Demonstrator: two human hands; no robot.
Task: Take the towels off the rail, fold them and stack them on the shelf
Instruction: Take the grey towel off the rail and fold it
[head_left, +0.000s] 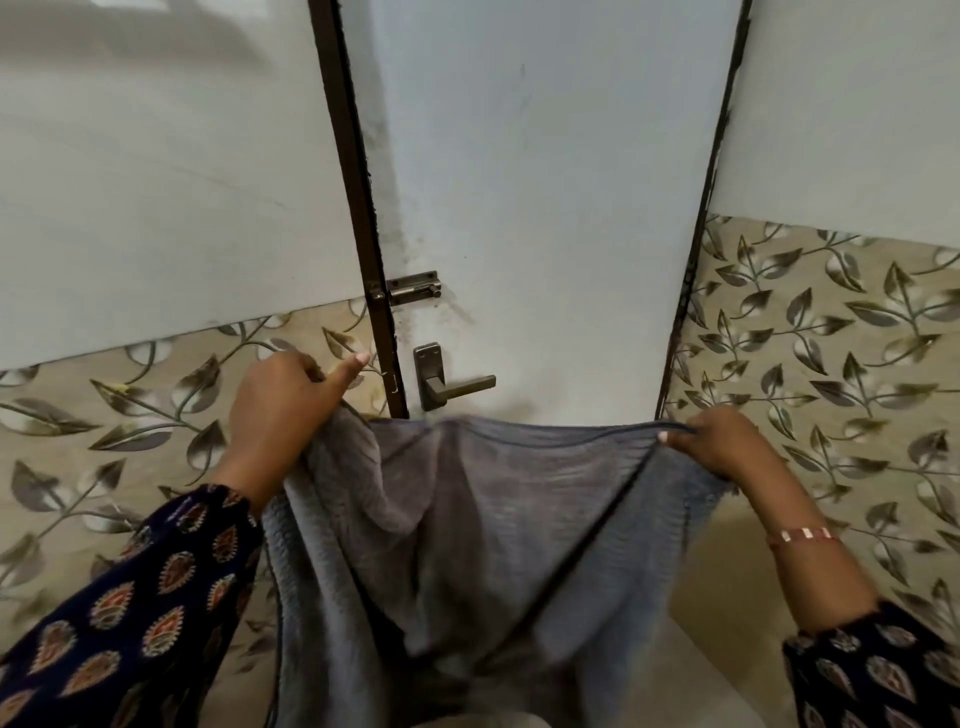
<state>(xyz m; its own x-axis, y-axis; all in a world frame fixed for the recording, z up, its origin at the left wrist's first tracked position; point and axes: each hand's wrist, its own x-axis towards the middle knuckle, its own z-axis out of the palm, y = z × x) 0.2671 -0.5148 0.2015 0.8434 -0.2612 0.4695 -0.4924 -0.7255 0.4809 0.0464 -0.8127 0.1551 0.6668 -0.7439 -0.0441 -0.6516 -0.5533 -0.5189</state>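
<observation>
A grey ribbed towel (467, 530) hangs spread between my two hands in front of me, its top edge stretched roughly level and its body sagging down in loose folds. My left hand (283, 402) grips the towel's upper left corner, thumb sticking out. My right hand (719, 441) pinches the upper right corner at the dark hem. No rail or shelf is in view.
A pale door (545, 208) with a dark frame stands straight ahead, shut, with a slide bolt (414, 289) and a lever handle (449, 382). Leaf-patterned tiles (831, 332) cover the lower walls on both sides, with white wall above.
</observation>
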